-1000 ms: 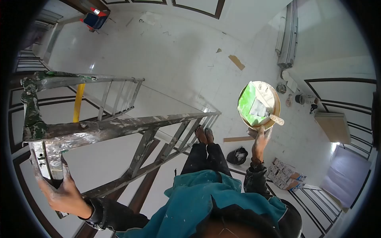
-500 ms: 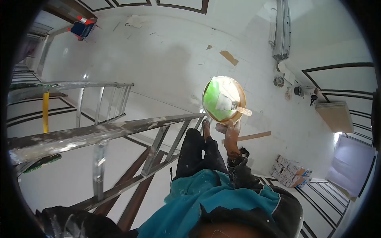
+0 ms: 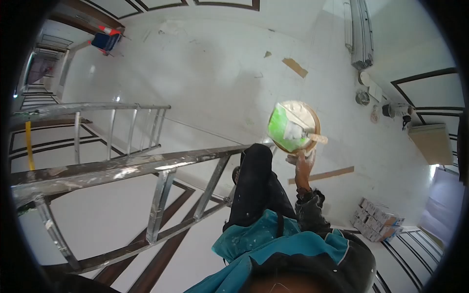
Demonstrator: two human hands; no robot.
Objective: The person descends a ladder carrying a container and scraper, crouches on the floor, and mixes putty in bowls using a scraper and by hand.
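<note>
Right hand (image 3: 303, 168): fingers gripping a bucket (image 3: 317, 121) holding a scraper (image 3: 318, 138)
Left hand: out of view; fingers, cannot tell
Ladder (image 3: 112, 168): beside the legs (image 3: 254, 188)

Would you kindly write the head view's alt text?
The right hand holds a round, tan-rimmed bucket of whitish paste; a flat green piece and a pale-handled tool rest at its mouth. A paint-spattered metal ladder stands at left.
</note>
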